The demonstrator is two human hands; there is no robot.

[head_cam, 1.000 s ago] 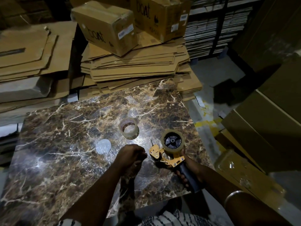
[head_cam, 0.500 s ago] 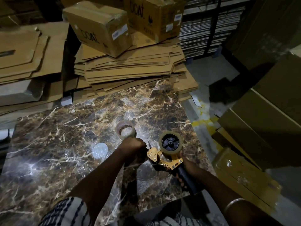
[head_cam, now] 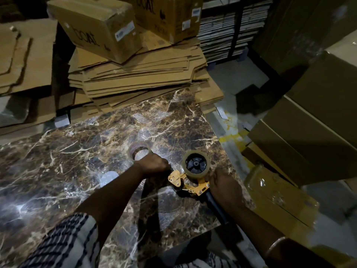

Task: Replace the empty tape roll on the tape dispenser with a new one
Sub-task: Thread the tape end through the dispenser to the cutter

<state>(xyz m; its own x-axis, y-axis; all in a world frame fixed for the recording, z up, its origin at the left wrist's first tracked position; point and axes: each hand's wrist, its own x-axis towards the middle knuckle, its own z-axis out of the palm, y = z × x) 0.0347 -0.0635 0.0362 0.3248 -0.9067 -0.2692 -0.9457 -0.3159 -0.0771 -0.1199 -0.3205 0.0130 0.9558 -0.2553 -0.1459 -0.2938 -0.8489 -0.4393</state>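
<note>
We see the right hand (head_cam: pixel 225 185) wrapped around the black handle of the tape dispenser (head_cam: pixel 190 182), fingers closed on it, forearm coming in from the lower right with a bangle (head_cam: pixel 275 246) at the wrist. The left hand (head_cam: pixel 154 165) is curled into a loose fist right at the dispenser's yellow front end, touching it; we cannot tell what its fingers pinch. The dispenser sits near the right edge of the marble table (head_cam: pixel 58 171), its long axis running from the handle at lower right up and left toward the front plate. A tape roll (head_cam: pixel 197 163) is mounted on its black hub, open face toward us. A second roll (head_cam: pixel 139 151) lies flat just beyond the left hand
</note>
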